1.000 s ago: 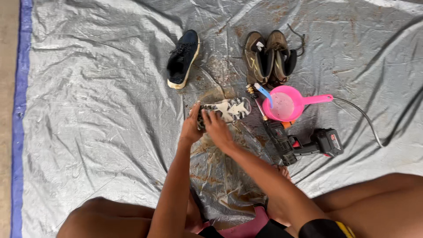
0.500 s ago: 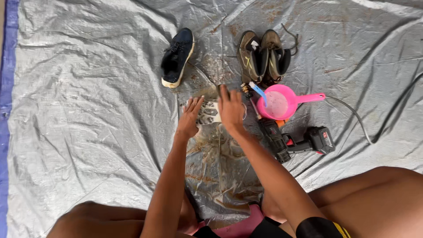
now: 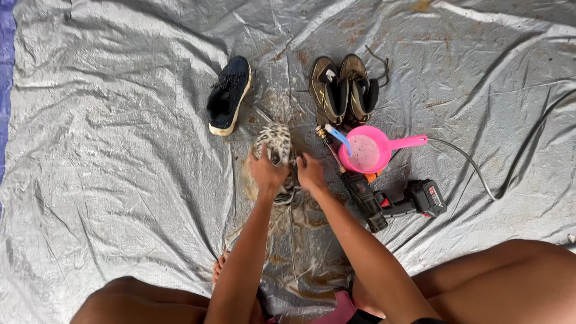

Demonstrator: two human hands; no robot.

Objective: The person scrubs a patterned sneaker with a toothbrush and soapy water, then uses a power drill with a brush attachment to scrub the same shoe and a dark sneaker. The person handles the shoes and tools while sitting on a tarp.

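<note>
Nearest the camera: your bare knees at the bottom edge, a strip of pink fabric [image 3: 339,309] between them, all on the crinkled grey plastic tarp [image 3: 120,180], which is wet and mud-stained in the middle.

Your left hand [image 3: 268,172] is clamped around the near end of the white-and-black patterned shoe [image 3: 275,144], fingers curled over it. Your right hand [image 3: 310,172] sits just beside it on the shoe's right side, fingers bent against it; I can't tell how firmly it grips. The shoe lies mid-tarp on the muddy patch, toe pointing away from you.

Right of your right hand: black cordless spray gun with a red-and-black battery pack [image 3: 396,201], lying flat, nozzle end toward the shoes. A thin grey hose [image 3: 474,168] curves off to the right.

Just beyond that: round pink plastic scoop with a long handle [image 3: 372,150], soapy water inside, a blue-handled brush [image 3: 339,137] resting in it.

Farther out: pair of brown lace-up shoes [image 3: 343,90] side by side, touching the scoop's far rim. Left of them, well apart, a single black sneaker with a white sole [image 3: 228,95].

Far left edge: blue strip of tarp border [image 3: 5,72].
</note>
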